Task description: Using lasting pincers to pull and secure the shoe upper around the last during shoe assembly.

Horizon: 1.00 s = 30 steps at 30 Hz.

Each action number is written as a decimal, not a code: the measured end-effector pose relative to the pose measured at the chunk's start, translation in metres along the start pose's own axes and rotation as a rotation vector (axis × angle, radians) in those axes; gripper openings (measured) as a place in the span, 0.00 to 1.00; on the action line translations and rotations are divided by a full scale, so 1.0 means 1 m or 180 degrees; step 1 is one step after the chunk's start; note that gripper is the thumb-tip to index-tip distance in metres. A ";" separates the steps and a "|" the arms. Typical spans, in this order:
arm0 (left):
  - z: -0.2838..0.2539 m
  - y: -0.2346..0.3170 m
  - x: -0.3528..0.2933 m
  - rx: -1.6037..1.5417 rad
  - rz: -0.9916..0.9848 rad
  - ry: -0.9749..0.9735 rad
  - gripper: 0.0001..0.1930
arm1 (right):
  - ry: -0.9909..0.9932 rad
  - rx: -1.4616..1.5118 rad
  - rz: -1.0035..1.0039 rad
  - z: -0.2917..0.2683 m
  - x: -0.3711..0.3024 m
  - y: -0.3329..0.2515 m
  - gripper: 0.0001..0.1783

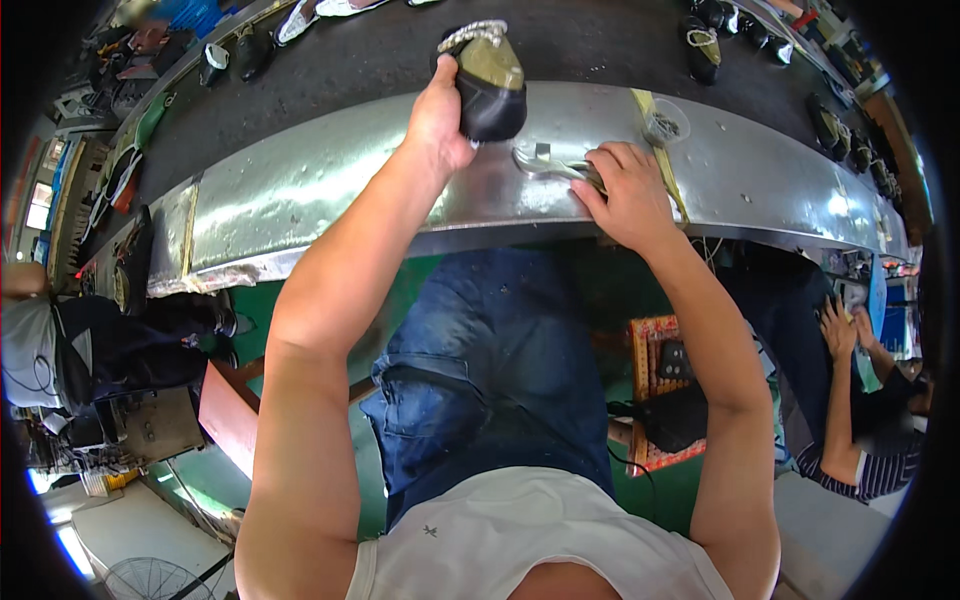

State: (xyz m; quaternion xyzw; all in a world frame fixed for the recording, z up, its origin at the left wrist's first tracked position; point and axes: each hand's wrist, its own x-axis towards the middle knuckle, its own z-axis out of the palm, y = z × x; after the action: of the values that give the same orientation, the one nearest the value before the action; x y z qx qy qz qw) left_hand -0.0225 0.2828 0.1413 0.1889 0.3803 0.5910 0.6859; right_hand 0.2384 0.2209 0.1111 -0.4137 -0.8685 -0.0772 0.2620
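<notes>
A black shoe upper with an olive underside and a whitish cord along its edge is in my left hand. My fingers wrap its left side and hold it up over the far edge of the metal strip. To the right, metal pliers lie on the shiny metal bench edge, jaws pointing left. My right hand rests on the bench with thumb and fingers curled round the pliers' handles, which it partly hides.
A small clear cup of tiny pieces stands beyond my right hand. Past the metal edge runs a dark belt with shoes, one of them at far right. One person works at right, another at left.
</notes>
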 end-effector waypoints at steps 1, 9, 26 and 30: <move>0.002 0.014 0.019 0.0143 -0.0076 -0.0246 0.34 | 0.0006 0.0141 0.0020 0.002 0.002 0.001 0.21; 0.001 0.028 0.120 0.4368 0.1355 0.0591 0.37 | 0.0000 0.0416 0.0051 -0.003 0.011 0.004 0.19; -0.138 0.140 0.166 0.5373 0.1371 0.2019 0.33 | -0.0104 0.0533 0.0060 -0.005 0.018 0.001 0.22; -0.193 0.172 0.152 0.5676 0.0947 0.2482 0.32 | -0.0160 0.0546 0.0107 -0.006 0.018 0.003 0.23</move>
State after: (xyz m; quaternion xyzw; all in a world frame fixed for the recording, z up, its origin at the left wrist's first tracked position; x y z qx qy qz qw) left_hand -0.2787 0.4304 0.0947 0.4749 0.8588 0.1887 0.0371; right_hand 0.2335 0.2327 0.1254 -0.4061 -0.8711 0.0123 0.2759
